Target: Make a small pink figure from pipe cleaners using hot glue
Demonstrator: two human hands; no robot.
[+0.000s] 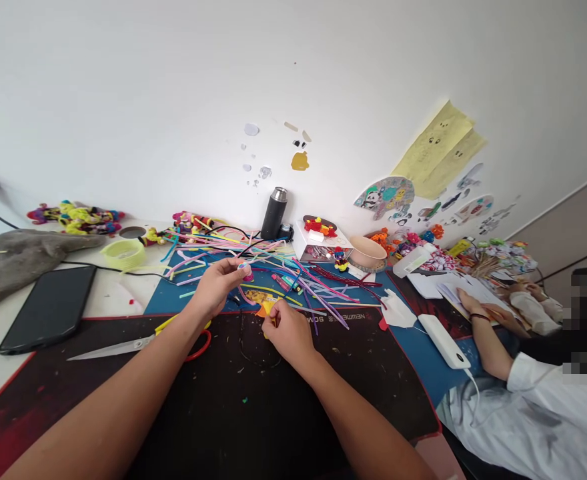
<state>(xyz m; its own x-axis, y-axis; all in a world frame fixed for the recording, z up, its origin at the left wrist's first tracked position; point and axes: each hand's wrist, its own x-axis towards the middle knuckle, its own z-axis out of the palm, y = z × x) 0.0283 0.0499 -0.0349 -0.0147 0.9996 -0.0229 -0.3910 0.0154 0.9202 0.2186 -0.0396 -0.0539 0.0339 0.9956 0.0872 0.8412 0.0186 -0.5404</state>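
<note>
My left hand (218,285) is raised a little over the mat, fingers pinched on a small pink pipe-cleaner piece (246,270). Just to its right and lower, my right hand (288,330) is closed on a small orange and yellow pipe-cleaner piece (264,308) that rests on the dark desk mat (223,400). A spread of loose coloured pipe cleaners (283,273) lies just beyond both hands on the blue part of the mat.
Scissors (123,347) with red handles lie left of my forearm, near a black tablet (48,310) and a roll of yellow tape (122,253). A black flask (274,213) and a white box (321,243) stand by the wall. Another person's arm (488,340) works at the right.
</note>
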